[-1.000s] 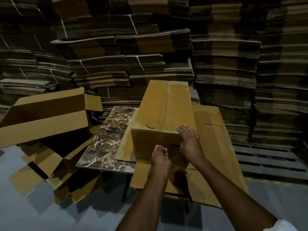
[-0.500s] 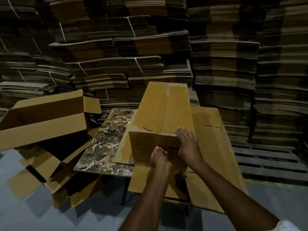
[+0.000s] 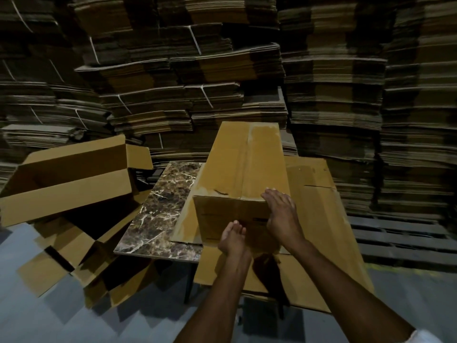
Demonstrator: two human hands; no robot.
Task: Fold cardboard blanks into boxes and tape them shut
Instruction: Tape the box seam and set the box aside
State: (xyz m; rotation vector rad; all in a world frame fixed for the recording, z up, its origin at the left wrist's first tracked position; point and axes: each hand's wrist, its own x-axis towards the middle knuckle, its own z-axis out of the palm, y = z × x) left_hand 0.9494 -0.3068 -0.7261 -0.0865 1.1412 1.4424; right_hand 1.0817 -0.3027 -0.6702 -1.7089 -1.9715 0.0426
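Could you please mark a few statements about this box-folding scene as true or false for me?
1. The long box lies on the marble-patterned table. True.
2. The right hand grips a tape roll. False: it rests flat on the box's near top edge, and no tape shows.
3. An open box sits left of the table. True.
4. The left hand hangs away from the long box. False: it presses against the box's near end.
5. A bare wall stands behind the table. False: stacked cardboard blanks fill the background.
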